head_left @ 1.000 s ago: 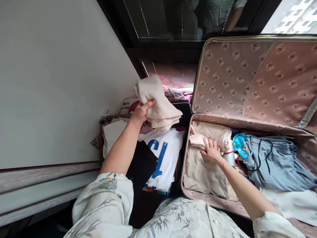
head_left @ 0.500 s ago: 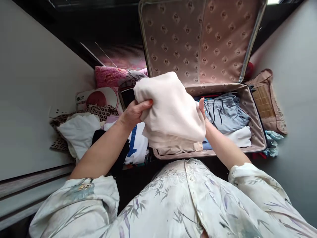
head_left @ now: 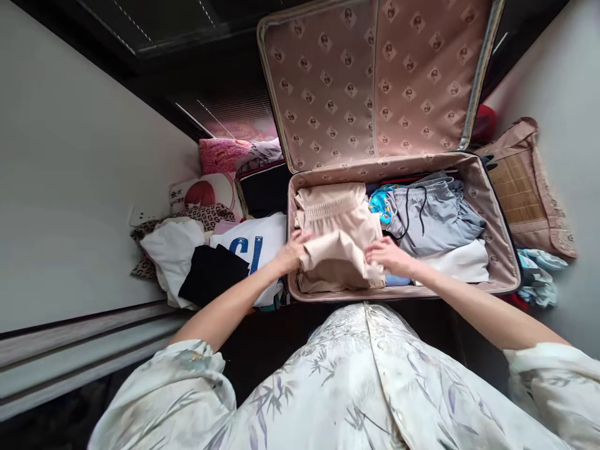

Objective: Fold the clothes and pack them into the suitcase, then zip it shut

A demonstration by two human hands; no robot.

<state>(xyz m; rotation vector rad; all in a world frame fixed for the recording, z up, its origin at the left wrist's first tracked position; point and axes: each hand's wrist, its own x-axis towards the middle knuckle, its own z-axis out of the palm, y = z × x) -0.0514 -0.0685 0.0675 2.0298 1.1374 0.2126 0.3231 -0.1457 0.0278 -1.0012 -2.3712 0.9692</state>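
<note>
A folded beige garment with a gathered elastic waistband (head_left: 335, 209) lies in the left part of the open suitcase (head_left: 356, 170). My left hand (head_left: 294, 251) grips its near left edge, fingers curled over the cloth. At the near right edge my right hand (head_left: 390, 255) pinches the same garment. Between the hands the near edge is lifted into a fold, with more beige cloth below it. Just right of the garment sit a bright blue patterned cloth (head_left: 380, 203) and grey drawstring shorts (head_left: 422, 215). A white folded cloth (head_left: 457, 262) lies nearer me.
The suitcase lid (head_left: 328, 87) stands raised at the back. Left of the case are a white shirt with blue print (head_left: 262, 240), a black cloth (head_left: 213, 275), a white cloth (head_left: 173, 247) and pillows (head_left: 220, 156). On the right lie a woven mat (head_left: 518, 187) and pale blue cloth (head_left: 539, 269).
Both hands have come down with the beige garment from above the suitcase into its left part. The garment now rests there, waistband showing, and my hands hold its near edge.
</note>
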